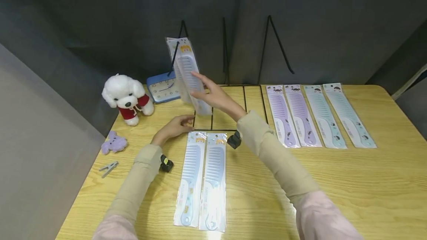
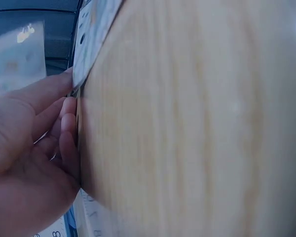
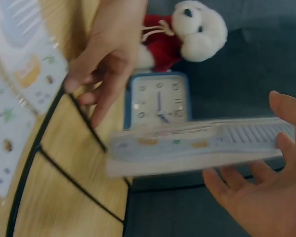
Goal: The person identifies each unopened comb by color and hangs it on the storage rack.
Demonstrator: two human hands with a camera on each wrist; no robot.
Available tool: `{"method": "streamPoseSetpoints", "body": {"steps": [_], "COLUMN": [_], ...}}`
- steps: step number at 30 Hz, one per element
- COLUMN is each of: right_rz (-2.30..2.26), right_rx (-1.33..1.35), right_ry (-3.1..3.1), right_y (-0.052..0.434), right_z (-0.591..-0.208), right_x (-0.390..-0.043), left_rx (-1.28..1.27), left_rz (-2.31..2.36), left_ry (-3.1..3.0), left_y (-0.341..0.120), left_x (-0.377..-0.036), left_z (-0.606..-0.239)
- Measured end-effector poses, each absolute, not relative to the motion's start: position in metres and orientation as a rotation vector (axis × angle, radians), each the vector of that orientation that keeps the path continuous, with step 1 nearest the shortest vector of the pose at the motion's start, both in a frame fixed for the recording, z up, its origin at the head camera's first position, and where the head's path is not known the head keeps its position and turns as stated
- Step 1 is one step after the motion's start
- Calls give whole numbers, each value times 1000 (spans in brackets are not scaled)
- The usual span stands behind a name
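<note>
A packaged comb (image 1: 187,69) in clear wrap hangs at the left hook of a black wire rack (image 1: 245,103), possibly with another behind it. My right hand (image 1: 217,97) is beside this pack, fingers spread and tips touching it. The right wrist view shows the blurred pack (image 3: 187,148) passing between thumb and fingers. Low at the rack's front left corner, my left hand (image 1: 175,127) pinches the base wire between thumb and curled fingers. Two blue packaged combs, a left one (image 1: 189,180) and a right one (image 1: 213,180), lie flat before the rack.
Two purple packaged combs (image 1: 283,116) and two green ones (image 1: 325,116) lie in a row to the right. On the left are a white plush dog (image 1: 121,92), a blue alarm clock (image 1: 163,88), a purple plush figure (image 1: 114,142) and a grey clip (image 1: 108,168).
</note>
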State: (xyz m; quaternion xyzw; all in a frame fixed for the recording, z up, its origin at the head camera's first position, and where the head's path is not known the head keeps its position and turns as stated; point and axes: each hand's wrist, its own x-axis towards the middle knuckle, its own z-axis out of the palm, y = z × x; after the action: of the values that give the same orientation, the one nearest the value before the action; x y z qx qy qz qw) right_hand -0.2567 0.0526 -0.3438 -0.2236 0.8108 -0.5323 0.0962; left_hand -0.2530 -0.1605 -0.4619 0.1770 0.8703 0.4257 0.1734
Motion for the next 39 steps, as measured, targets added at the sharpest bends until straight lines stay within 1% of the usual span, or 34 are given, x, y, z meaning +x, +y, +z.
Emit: {"method": "streamPoseSetpoints", "body": {"steps": [9,13,16,22,26,29,34,39], "right_rz": [-1523,-1460,-1421,-1352,-1294,-1162,-905,-722], "right_rx": [-687,-670,-624,-530,-517,-520,-540,-607], "right_ry": [2432,2491,2516,2457,2406,2469,2613,2711], "right_y": [60,70,79,96,106,109,106,100], "right_z": [-358,-362,-368,-390,-407,-417,-425,-430], "right_x": [-254,-245,-228,-180,-151,-132,-111,-100], "left_rx": [498,495,478,465,472,480,489,489], "left_rz": [1201,1222,1234,1235,1236,1219,1200,1182], "left_ry": [2462,2443,2434,2433,2433,2444,2470,2471], "left_y": [-159,-158,-157,-158,-160,-162,-162,-160], "left_x": [-250,-249,-248,-247,-245,-246,-251,-255], "left_z": [-462,-463,-464,-466,-466,-466,-465,-465]}}
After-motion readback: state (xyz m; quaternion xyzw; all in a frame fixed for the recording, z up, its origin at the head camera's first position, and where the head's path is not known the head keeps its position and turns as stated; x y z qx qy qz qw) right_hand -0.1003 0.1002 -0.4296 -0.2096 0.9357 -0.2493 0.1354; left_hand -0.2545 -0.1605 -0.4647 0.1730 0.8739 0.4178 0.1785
